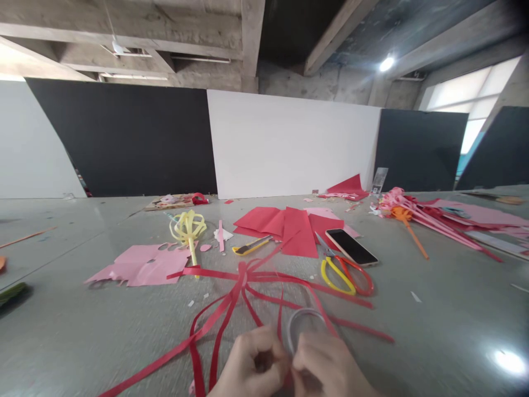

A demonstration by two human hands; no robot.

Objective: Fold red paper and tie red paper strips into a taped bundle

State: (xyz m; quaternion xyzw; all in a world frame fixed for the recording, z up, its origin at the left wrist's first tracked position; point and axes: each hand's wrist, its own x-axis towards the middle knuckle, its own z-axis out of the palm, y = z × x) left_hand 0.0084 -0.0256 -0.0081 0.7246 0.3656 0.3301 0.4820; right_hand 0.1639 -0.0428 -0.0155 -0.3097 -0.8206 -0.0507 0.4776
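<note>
My left hand (257, 364) is closed at the bottom centre, thumb and fingers pinched together; what lies between the tips is hidden. My right hand (330, 366) is closed beside it, slightly blurred, gripping a roll of clear tape (292, 321) whose ring rises above the knuckles. The two hands' fingertips nearly touch. Just beyond them, long red paper strips (225, 315) spread outward from a joined centre, several bending toward me. One thin strip runs down close to the left fingers.
Scissors (339, 275) with yellow and red handles touch a phone (351, 246). A yellow utility knife (252, 245) lies near red paper sheets (301, 231). On the left are pink paper (136, 264) and a yellow paper-strip form (189, 229). Pink strips (438, 223) and an orange piece (415, 240) lie right.
</note>
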